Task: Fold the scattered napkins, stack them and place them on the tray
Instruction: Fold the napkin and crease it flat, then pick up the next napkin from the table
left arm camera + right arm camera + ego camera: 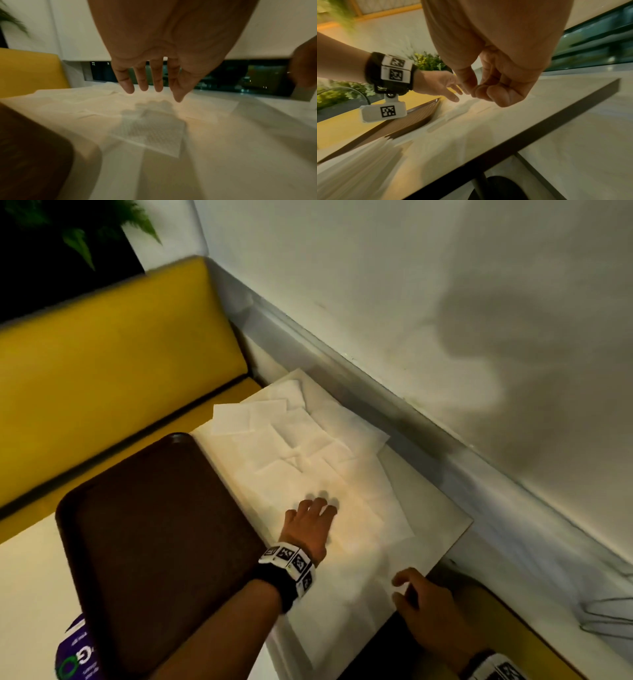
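Note:
Several white napkins (301, 446) lie scattered and overlapping on the white table, right of the brown tray (154, 542), which holds nothing. My left hand (313, 518) hovers just above the nearer napkins with straight, spread fingers (145, 81) and casts a shadow on an embossed napkin (150, 132). It holds nothing. My right hand (421, 604) sits over the table's near right edge beside a napkin's border. Its fingers (488, 92) are loosely curled with the thumb close to them, and nothing is between them. The tray's corner (30, 155) shows at the lower left of the left wrist view.
A yellow bench (113, 364) runs behind the table, with a green plant (78, 231) above it. The white wall and its grey ledge (394, 412) border the table on the right. A purple packet (77, 655) lies by the tray's near corner. The table's dark edge (539, 128) is close to my right hand.

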A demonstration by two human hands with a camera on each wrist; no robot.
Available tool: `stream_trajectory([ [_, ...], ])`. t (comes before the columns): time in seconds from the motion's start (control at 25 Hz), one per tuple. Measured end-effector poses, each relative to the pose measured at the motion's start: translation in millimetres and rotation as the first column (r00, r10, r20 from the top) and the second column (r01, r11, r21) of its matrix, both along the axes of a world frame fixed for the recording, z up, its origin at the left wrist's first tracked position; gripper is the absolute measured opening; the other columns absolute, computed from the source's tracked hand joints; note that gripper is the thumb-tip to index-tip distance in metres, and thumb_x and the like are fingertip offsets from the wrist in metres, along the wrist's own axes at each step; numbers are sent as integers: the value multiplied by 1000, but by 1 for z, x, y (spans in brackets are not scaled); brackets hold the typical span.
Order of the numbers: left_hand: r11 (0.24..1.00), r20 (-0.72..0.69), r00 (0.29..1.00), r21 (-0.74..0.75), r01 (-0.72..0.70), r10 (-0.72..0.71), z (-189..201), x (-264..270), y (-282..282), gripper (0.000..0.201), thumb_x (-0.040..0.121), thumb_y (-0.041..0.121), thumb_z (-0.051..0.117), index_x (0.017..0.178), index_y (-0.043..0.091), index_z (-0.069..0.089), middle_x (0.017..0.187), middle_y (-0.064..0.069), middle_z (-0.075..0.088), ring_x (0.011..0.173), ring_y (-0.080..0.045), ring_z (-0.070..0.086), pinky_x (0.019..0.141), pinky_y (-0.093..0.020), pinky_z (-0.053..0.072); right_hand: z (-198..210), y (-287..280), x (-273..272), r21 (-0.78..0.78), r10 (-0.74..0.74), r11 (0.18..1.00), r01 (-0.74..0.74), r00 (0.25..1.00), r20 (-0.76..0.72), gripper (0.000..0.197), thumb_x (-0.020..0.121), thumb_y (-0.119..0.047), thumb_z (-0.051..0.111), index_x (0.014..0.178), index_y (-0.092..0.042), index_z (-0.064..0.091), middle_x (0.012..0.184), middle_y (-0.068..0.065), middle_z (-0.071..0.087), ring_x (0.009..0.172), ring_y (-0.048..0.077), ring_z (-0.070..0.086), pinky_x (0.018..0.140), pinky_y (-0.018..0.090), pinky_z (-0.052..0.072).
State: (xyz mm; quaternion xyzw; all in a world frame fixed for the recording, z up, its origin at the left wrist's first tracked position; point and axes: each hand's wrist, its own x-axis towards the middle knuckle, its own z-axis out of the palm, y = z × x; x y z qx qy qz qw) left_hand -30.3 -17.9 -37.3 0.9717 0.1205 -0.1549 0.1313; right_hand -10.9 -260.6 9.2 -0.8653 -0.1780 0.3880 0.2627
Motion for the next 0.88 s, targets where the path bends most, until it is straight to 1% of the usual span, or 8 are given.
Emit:
stream_trajectory([
  [0.12, 995, -135, 985, -7, 103, -103, -12, 31, 7, 90, 81, 7, 62, 151, 27, 9, 161, 2, 5, 145, -30, 12, 110, -50, 29, -10, -23, 8, -22, -16, 1000, 17, 999, 39, 15, 93, -27, 56, 92, -39, 47, 80, -15, 58, 71, -2, 58, 64, 9, 44],
  [0.24, 983, -167, 970, 29, 183, -176, -17, 40, 12, 96, 77, 2, 60, 151, 28, 6, 161, 3, 5, 144, -30, 16, 110, -51, 29, -22, -31, 9, -30, 13, 999, -12, 1000, 22, 20, 94, -28, 56, 91, -42, 41, 75, -24, 47, 67, -10, 54, 62, 3, 39],
  [0.32, 973, -170, 965, 79, 216, -200, -19, 43, 15, 88, 79, 3, 57, 150, 28, 12, 160, 4, 11, 142, -28, 20, 111, -52, 25, -25, -29, 11, -29, 6, 1000, -7, 1000, -6, 16, 95, -27, 55, 94, -37, 42, 73, -22, 47, 62, -8, 51, 62, 3, 40],
  [0.48, 937, -101, 953, 175, 301, -287, -22, 53, 23, 69, 83, 7, 56, 143, 28, 31, 153, 2, 29, 132, -28, 36, 106, -51, 24, -32, -28, 19, 15, -17, 1000, 18, 999, -46, 7, 94, -26, 55, 96, -32, 51, 86, -13, 59, 75, -3, 55, 69, 4, 42],
  [0.56, 952, -46, 960, 127, 280, -276, -22, 56, 25, 56, 87, 11, 56, 138, 28, 42, 148, 2, 38, 126, -29, 42, 103, -47, 31, -36, -28, 24, 49, -39, 998, 41, 999, -33, 6, 93, -25, 56, 93, -31, 53, 81, -9, 63, 74, 1, 59, 66, 8, 44],
  [0.68, 975, 17, 975, -14, 223, -223, -20, 63, 31, 34, 95, 21, 53, 127, 29, 56, 142, 5, 47, 122, -27, 46, 97, -42, 41, -35, -28, 33, 98, -76, 992, 80, 996, -47, 6, 93, -22, 57, 91, -27, 56, 63, -6, 57, 62, -2, 56, 55, 13, 41],
  [0.8, 958, -71, 957, -61, 279, -283, -16, 70, 45, 34, 99, 20, 48, 132, 27, 54, 145, 8, 45, 127, -22, 44, 102, -37, 39, -34, -25, 41, 102, -71, 992, 79, 994, -80, 8, 93, -24, 56, 90, -31, 55, 62, 1, 53, 56, 3, 53, 53, 17, 40],
  [0.88, 952, -44, 960, -143, 269, -278, -6, 73, 50, 36, 99, 15, 47, 133, 24, 54, 141, 6, 50, 127, -19, 48, 105, -32, 38, -31, -16, 48, 107, -54, 992, 63, 995, -86, 15, 93, -24, 56, 87, -38, 53, 68, -2, 58, 60, 3, 56, 57, 17, 45],
])
